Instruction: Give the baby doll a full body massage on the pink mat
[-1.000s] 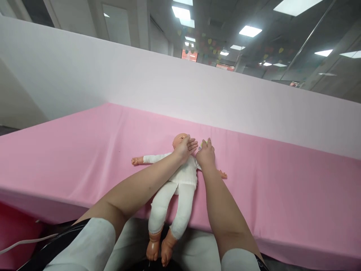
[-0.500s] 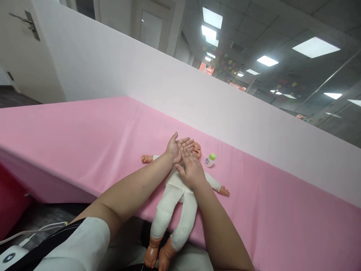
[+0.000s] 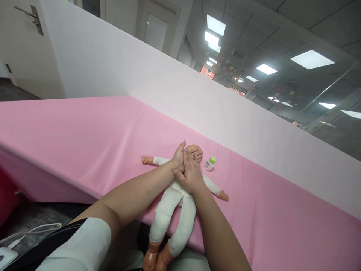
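Note:
A baby doll (image 3: 170, 205) in a white cloth suit lies on its back on the pink cover, its arms spread and its feet towards me. Over its chest and face my left hand (image 3: 178, 160) is palm up with fingers stretched. Laid across that palm, my right hand (image 3: 194, 176) points its straight fingers away from me. The two hands touch, and neither grips an object; the doll's face is largely hidden behind them. Beside the doll's head, to the right, stands a small clear bottle (image 3: 209, 164) with a green cap, touched by neither hand.
The pink padded surface (image 3: 282, 214) extends to both sides, with its front edge close to my body. A white half-wall (image 3: 169, 90) borders it at the back. At lower left, a white device (image 3: 8, 256) with cables lies beside my sleeve.
My right hand has slid further along my left palm, and both hands have shifted slightly to the right, now covering the doll's face more. The doll and bottle stay in place.

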A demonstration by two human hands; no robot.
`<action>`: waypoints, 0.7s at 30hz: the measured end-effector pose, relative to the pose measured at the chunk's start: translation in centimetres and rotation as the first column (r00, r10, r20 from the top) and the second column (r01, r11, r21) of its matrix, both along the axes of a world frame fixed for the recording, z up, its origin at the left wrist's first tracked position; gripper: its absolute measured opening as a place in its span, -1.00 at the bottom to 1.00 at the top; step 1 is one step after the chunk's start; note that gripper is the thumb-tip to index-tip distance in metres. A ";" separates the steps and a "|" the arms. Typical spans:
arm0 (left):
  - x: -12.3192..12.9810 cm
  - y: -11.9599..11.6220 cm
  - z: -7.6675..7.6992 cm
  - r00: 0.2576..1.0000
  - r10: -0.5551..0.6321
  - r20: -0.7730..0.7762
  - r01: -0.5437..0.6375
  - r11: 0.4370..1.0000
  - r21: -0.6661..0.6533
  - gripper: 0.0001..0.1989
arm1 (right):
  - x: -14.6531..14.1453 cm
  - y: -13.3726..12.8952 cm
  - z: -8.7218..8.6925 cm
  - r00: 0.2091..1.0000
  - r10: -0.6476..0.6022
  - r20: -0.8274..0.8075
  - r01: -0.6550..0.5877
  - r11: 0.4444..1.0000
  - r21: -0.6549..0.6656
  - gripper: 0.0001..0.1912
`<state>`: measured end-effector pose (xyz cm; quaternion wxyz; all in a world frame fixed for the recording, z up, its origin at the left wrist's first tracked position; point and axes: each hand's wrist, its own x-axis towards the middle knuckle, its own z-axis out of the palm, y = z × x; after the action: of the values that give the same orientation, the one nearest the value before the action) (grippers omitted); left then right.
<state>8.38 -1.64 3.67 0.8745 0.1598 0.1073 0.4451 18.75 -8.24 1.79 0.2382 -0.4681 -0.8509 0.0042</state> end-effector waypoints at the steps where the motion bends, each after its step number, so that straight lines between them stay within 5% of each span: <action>1: 0.0 -0.1 0.1 1.000 0.000 0.004 0.000 1.000 0.001 -0.23 | 0.2 0.2 -0.1 1.000 -0.021 0.007 0.021 1.000 0.005 -0.03; 6: -1.3 1.0 0.1 0.995 0.096 -0.009 -0.096 0.995 0.029 -0.24 | 0.7 0.8 0.0 0.996 -0.078 0.035 0.078 0.997 -0.001 -0.08; 12: -3.3 3.2 -0.8 0.968 0.241 -0.062 -0.237 0.969 0.067 -0.19 | -0.6 -0.6 0.4 0.997 0.022 0.073 -0.016 0.997 -0.078 -0.10; 16: -2.9 3.1 -1.1 0.978 0.209 -0.026 -0.205 0.973 0.106 -0.16 | -1.6 -1.6 0.4 0.994 0.092 0.065 -0.087 0.993 -0.084 -0.05; 21: -0.5 1.5 -1.7 0.999 0.019 -0.032 -0.012 0.980 0.201 -0.10 | -1.0 -1.1 0.3 0.996 0.083 0.026 -0.081 0.995 -0.055 0.07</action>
<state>7.90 -0.13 1.98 0.8485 0.2539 0.0780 0.4576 17.73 -9.31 2.13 0.2131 -0.4390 -0.8723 0.0301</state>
